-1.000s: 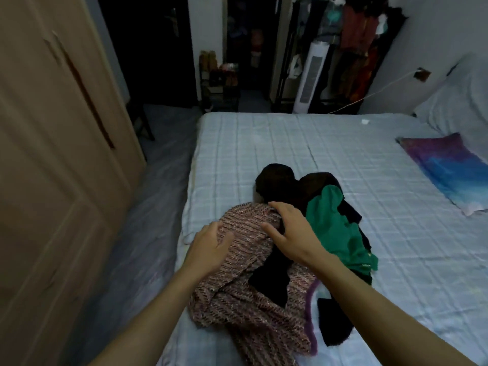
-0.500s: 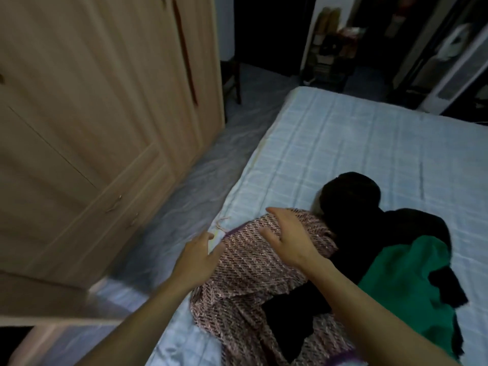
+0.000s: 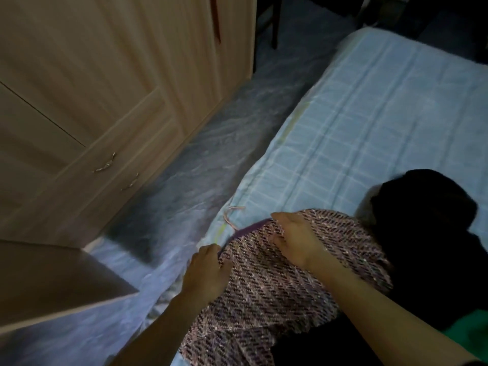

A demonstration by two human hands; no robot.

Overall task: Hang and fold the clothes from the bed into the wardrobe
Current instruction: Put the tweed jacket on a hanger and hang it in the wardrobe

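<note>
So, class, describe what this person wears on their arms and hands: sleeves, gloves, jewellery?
The left forearm and right forearm are bare, with no sleeves in view. The left hand and right hand wear no gloves; no watch, bracelet or ring shows, though the dim, blurred picture could hide small details.

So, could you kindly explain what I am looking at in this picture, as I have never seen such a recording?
There is no machine here: a person wears a camera on the head, so you look down at their own two hands. The left hand and right hand both seem to grip a pink patterned top lying on the bed. A pink hanger hook pokes out beside it. Black clothes and a green one lie to the right. The wardrobe stands on the left.
</note>
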